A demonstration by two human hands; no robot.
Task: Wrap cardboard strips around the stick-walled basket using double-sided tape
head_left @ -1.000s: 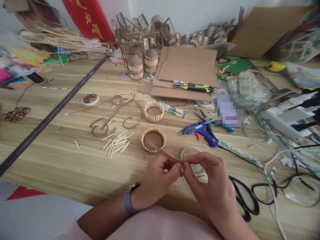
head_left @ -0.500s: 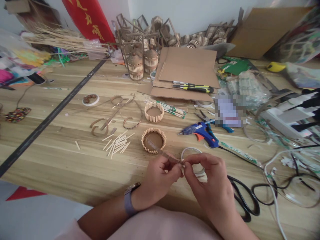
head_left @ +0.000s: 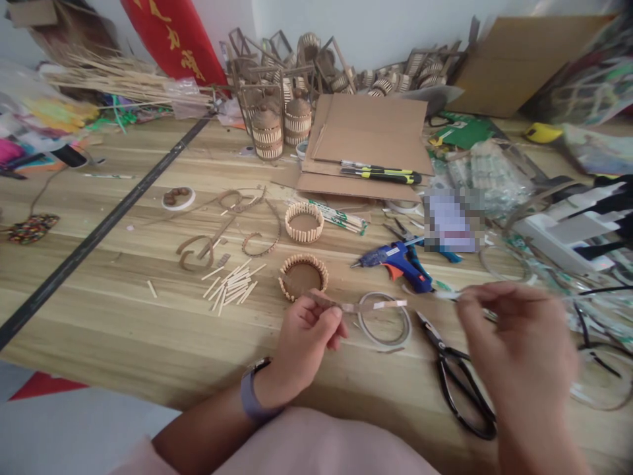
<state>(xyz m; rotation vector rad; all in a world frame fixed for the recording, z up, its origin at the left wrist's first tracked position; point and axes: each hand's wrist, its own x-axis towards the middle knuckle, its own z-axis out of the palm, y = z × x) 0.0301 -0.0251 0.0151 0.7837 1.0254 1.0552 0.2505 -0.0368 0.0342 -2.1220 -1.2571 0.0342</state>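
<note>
My left hand pinches a thin brown strip between thumb and fingers. The strip's free end points right, is pale on top, and passes over a roll of tape. My right hand is raised at the right, smeared by motion, with its thumb and finger closed on a small white strip. Black-handled scissors lie between the hands, blades pointing away. Just beyond my left hand stands a round tray edged with short sticks, with a similar stick-edged tray behind it.
Loose short sticks lie to the left, near curled brown strips. A blue glue gun rests beyond the tape. Farther back are cardboard sheets with utility knives and several small wooden buckets. Cables tangle at right.
My right hand has moved right, away from my left, carrying the white strip. The scissors and tape roll now show more fully. My left hand has shifted slightly left, still pinching the brown strip.
</note>
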